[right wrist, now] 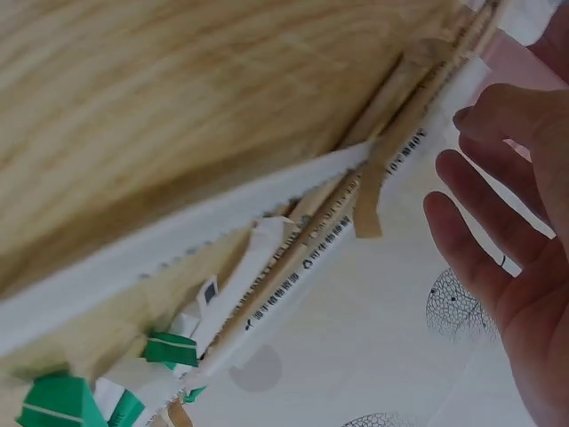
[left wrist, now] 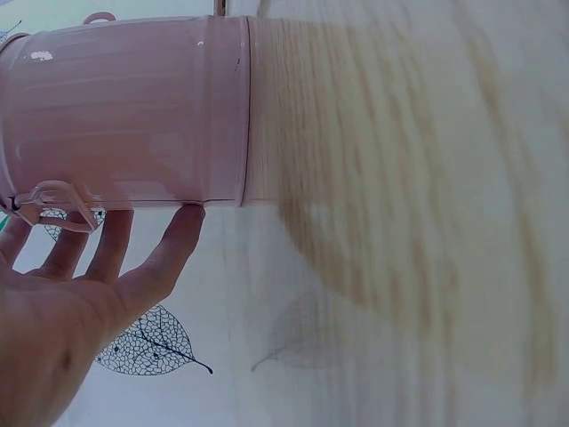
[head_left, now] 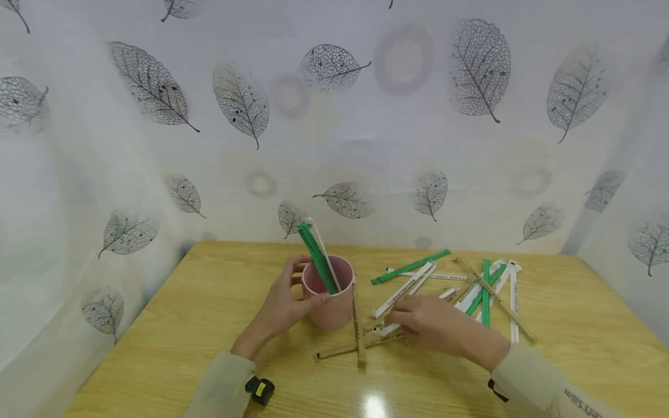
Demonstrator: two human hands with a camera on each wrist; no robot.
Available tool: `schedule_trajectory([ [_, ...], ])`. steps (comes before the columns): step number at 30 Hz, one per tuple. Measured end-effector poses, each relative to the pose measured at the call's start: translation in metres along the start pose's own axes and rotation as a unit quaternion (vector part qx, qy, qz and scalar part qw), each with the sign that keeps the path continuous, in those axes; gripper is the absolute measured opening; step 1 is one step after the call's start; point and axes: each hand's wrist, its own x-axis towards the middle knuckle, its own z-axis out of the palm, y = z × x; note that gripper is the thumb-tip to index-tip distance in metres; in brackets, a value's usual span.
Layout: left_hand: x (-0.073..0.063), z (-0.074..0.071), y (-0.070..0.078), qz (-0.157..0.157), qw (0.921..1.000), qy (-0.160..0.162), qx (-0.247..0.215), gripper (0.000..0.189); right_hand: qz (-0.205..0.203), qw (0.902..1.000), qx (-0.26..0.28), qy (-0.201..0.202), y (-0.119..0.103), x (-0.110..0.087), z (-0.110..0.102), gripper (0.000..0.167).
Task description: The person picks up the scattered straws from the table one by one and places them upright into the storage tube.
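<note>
Many wrapped straws [head_left: 402,290] lie by your right grip [head_left: 436,322] in the head view; your left grip [head_left: 284,307] is clamped round the pink cup [head_left: 331,313]. Picking seems in hand, wanting a single-straw pinch next. Left wrist: the cup's mouth is cut off. Right wrist: I cannot tell whether you pinch anything.

left hand [head_left: 277,307] grips pink cup [head_left: 331,313] from its left, thumb at the front near the rim, other fingers spread | right hand [head_left: 439,324] is right of cup, back upward, fingers loosely bent | left forearm [head_left: 222,380], right forearm [head_left: 533,374] angle inward toward cup
</note>
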Motion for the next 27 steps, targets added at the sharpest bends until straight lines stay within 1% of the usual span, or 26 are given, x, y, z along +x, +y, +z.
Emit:
schedule_trajectory([
  [3,0.0,0.0,0.0,0.002,1.0,-0.001,0.0,0.074,-0.016,0.9989,-0.044,0.003,-0.002,-0.002,0.005,0.041],
  [8,0.0,0.0,0.0,0.003,1.0,-0.001,0.0,0.074,-0.035,0.994,-0.103,0.004,-0.004,-0.005,0.012,0.05],
  [13,-0.001,0.0,0.001,-0.003,1.0,-0.001,0.0,0.074,-0.043,0.9896,-0.137,0.001,-0.004,-0.007,0.014,0.053],
  [16,-0.001,0.0,0.001,-0.005,1.0,-0.001,0.002,0.074,-0.048,0.9885,-0.144,0.003,-0.004,-0.007,0.014,0.053],
  [18,-0.001,-0.001,0.001,-0.007,1.0,-0.001,0.004,0.074,-0.051,0.9877,-0.147,0.012,-0.003,-0.007,0.014,0.056],
  [23,-0.001,-0.001,0.001,-0.007,1.0,-0.001,0.005,0.073,-0.054,0.9879,-0.136,0.052,-0.001,-0.008,0.009,0.074],
  [24,-0.001,-0.001,0.001,-0.007,1.0,-0.002,0.005,0.073,-0.052,0.9887,-0.127,0.06,0.0,-0.007,0.006,0.075],
  [26,-0.001,-0.001,0.001,-0.006,1.0,-0.002,0.004,0.073,-0.048,0.9902,-0.104,0.081,0.002,-0.006,0.001,0.071],
  [27,-0.001,-0.001,0.0,-0.006,1.0,-0.002,0.003,0.073,-0.048,0.9896,-0.097,0.095,0.004,-0.005,-0.002,0.058],
])
